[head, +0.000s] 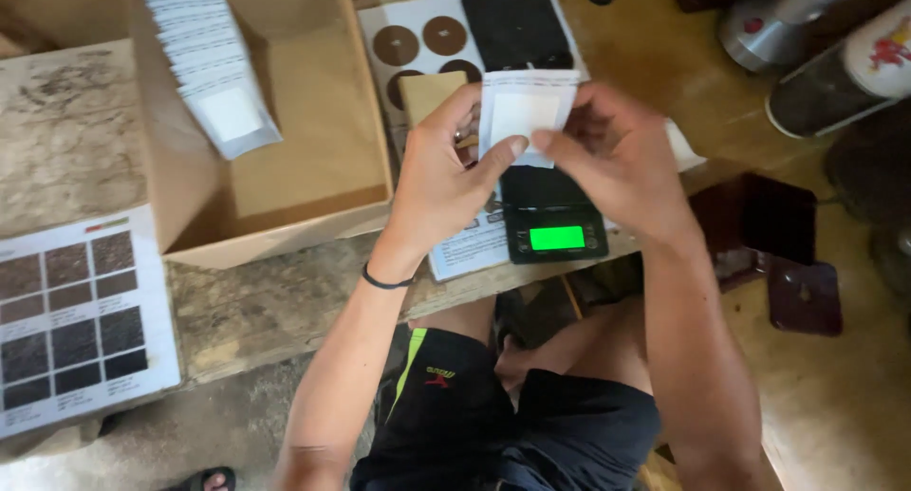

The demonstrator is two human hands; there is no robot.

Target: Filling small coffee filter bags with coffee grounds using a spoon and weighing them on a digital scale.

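Above the scale (555, 223), centre of view, both hands pinch one small white sachet (523, 114). Left hand (444, 173) grips its left edge, thumb on the front; right hand (612, 159) grips the lower right corner with thumb and fingers closed on it. Looks like the sachet is being handled at its edges, maybe spread or checked; cannot tell if it is filled. A next move would need a firm two-hand pinch and the sachet kept upright. Sachet: flat, white, squarish, paler panel in the middle, darker strip along the top edge. Scale is black, green display lit, just under the hands. Far left, an open cardboard box (285, 121) holds a row of similar sachets (211, 64). Near left lies a chart (76, 320) of dark squares.
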